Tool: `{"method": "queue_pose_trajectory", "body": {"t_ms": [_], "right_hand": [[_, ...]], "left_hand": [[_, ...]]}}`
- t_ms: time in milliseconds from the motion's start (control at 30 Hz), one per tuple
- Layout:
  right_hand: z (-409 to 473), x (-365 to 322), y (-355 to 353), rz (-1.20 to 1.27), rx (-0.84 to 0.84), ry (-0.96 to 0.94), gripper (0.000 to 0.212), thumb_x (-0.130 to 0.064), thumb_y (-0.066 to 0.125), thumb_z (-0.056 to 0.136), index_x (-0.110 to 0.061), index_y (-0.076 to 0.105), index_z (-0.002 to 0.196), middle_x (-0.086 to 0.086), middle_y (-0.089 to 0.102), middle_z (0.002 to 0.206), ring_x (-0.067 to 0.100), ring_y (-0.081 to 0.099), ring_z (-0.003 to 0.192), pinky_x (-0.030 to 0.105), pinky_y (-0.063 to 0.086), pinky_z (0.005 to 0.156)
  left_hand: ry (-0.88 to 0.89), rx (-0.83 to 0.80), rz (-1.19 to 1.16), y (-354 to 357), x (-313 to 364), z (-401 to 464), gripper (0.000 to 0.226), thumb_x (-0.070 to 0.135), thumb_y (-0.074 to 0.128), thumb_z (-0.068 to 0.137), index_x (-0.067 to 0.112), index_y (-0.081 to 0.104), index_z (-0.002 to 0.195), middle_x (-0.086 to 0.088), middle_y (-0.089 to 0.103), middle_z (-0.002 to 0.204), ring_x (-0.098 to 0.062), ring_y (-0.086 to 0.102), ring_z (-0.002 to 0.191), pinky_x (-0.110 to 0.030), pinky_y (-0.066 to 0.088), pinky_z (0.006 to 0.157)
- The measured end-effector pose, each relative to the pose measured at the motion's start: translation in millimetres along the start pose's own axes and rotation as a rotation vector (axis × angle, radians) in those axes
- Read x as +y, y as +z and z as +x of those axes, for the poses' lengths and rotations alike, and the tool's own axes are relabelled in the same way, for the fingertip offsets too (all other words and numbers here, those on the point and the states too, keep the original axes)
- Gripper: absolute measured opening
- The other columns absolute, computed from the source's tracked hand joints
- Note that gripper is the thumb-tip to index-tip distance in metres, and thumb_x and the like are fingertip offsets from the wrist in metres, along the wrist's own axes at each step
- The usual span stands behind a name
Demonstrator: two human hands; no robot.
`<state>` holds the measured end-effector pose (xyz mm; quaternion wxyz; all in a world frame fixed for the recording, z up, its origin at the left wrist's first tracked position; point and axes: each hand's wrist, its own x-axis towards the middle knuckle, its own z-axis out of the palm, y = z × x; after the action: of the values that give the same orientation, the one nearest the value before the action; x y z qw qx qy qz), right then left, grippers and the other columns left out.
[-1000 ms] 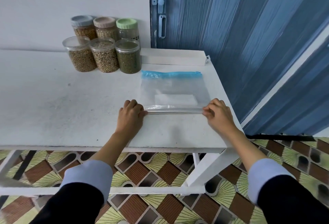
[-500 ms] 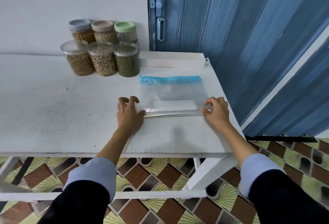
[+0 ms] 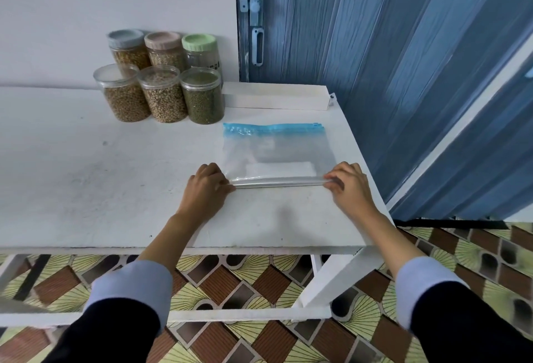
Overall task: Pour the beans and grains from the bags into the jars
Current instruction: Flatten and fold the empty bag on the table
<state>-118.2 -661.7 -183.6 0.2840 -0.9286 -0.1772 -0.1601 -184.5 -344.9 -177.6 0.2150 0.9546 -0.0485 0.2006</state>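
Both hands, left (image 3: 205, 189) and right (image 3: 350, 186), pinch empty bag (image 3: 277, 155) flat on white table (image 3: 86, 175); blue door (image 3: 375, 45) behind

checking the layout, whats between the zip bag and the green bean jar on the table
Nothing: in the head view, bare white table separates the zip bag from the green bean jar, which stands apart behind its left corner.

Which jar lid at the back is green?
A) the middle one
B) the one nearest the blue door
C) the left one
B: the green lid tops the back-row jar closest to the blue door; the other two back lids are grey-blue and pinkish.
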Motion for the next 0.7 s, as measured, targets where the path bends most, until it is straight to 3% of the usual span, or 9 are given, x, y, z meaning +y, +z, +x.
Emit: {"method": "queue_pose_trajectory", "body": {"t_ms": [167, 233, 400, 533, 700], "right_hand": [[1, -7, -6, 0.242, -0.053, 0.226, 0.009, -0.011, 0.071, 0.083, -0.004, 0.071, 0.077, -0.003, 0.051, 0.082, 0.014, 0.041, 0.092, 0.012, 0.033, 0.074], [1, -9, -6, 0.332, -0.045, 0.326, 0.007, -0.010, 0.071, 0.083, -0.005, 0.071, 0.077, -0.004, 0.048, 0.080, 0.016, 0.042, 0.096, 0.007, 0.032, 0.074], [10, -12, 0, 0.364, -0.031, 0.435, 0.009, -0.010, 0.067, 0.083, -0.017, 0.064, 0.079, -0.004, 0.051, 0.088, 0.020, 0.046, 0.104, 0.028, 0.037, 0.084], [10, -13, 5, 0.290, 0.046, 0.433, 0.014, -0.011, 0.070, 0.081, -0.016, 0.058, 0.084, 0.002, 0.043, 0.100, 0.017, 0.035, 0.099, 0.026, 0.032, 0.083], [2, -6, 8, 0.122, 0.107, 0.266, 0.024, -0.021, 0.074, 0.081, -0.004, 0.061, 0.070, 0.003, 0.046, 0.087, 0.022, 0.037, 0.091, 0.033, 0.036, 0.076]], "left_hand": [[-0.240, 0.057, -0.191, 5, 8, -1, 0.022, 0.016, 0.061, 0.091, -0.001, 0.070, 0.081, -0.007, 0.053, 0.079, -0.026, 0.046, 0.085, -0.038, 0.040, 0.071], [-0.342, 0.051, -0.237, 6, 11, 0, 0.023, 0.018, 0.058, 0.092, 0.000, 0.068, 0.081, -0.006, 0.051, 0.077, -0.027, 0.046, 0.089, -0.034, 0.036, 0.073], [-0.556, 0.022, -0.271, 7, 20, 13, 0.014, 0.024, 0.061, 0.088, 0.017, 0.050, 0.085, 0.000, 0.050, 0.078, -0.027, 0.048, 0.089, -0.039, 0.039, 0.080], [-0.423, 0.126, -0.071, 17, 28, 10, 0.009, 0.012, 0.063, 0.087, 0.005, 0.058, 0.087, -0.011, 0.045, 0.107, -0.030, 0.038, 0.104, -0.038, 0.032, 0.076], [-0.278, 0.184, -0.104, 16, 13, 5, 0.017, 0.014, 0.070, 0.083, -0.003, 0.068, 0.077, -0.015, 0.053, 0.089, -0.034, 0.045, 0.091, -0.047, 0.046, 0.067]]}}
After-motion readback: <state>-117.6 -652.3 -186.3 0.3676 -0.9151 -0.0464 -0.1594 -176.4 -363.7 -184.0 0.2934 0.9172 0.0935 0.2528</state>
